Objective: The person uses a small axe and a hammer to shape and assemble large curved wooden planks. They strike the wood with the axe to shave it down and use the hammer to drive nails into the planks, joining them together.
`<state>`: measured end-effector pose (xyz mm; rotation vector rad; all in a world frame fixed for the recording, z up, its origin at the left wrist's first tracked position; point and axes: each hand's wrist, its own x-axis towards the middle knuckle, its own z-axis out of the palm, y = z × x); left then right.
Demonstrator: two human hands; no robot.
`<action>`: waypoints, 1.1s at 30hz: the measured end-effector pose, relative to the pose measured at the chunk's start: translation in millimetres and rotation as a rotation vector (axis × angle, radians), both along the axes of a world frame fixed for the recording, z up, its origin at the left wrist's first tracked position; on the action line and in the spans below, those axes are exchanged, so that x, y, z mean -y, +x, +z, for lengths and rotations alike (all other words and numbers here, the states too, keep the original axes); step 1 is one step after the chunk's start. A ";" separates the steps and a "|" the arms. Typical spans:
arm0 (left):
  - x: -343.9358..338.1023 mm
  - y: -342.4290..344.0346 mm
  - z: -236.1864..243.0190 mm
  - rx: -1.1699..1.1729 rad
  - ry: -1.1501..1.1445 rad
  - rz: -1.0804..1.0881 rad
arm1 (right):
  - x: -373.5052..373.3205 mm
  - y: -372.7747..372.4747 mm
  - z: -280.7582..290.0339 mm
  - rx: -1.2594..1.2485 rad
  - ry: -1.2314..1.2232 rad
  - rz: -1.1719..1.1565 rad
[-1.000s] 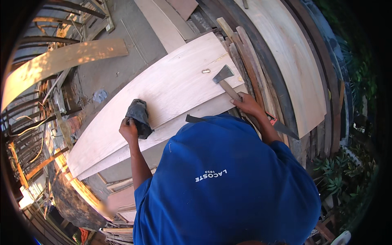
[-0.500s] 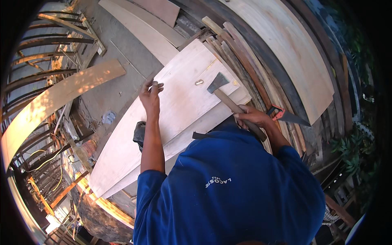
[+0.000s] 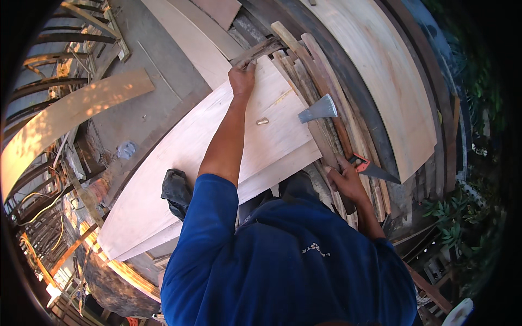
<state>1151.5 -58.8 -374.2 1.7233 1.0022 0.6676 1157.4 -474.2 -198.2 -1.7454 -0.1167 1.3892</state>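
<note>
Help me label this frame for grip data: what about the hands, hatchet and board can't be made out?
Head view:
- right hand grip on the hatchet handle: fingers curl under, out of sight.
- left hand fingertips: over the plywood board far edge.
- Board's near edge: behind the blue shirt.
- dark cloth: partly behind the arm.

Beside my right hand, a handsaw (image 3: 375, 169) with a red-and-black handle lies on stacked timber slats (image 3: 326, 92). Behind my left elbow, a dark crumpled cloth (image 3: 176, 191). Ahead of my left hand, a small pale peg (image 3: 262, 121).
</note>
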 end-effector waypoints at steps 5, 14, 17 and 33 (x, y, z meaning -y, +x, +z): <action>5.9 4.5 -3.0 -0.013 0.109 -0.003 | -52.8 23.1 -8.8 0.535 0.107 0.107; 11.2 3.1 6.7 0.026 0.234 -0.030 | -198.3 67.1 -11.4 1.166 -0.070 0.438; 10.9 -2.9 8.0 -0.030 0.272 -0.051 | -206.2 73.0 -16.6 1.020 -0.205 0.595; -4.4 -15.8 5.4 0.000 0.331 -0.127 | -195.8 79.0 -33.6 1.052 -0.053 0.273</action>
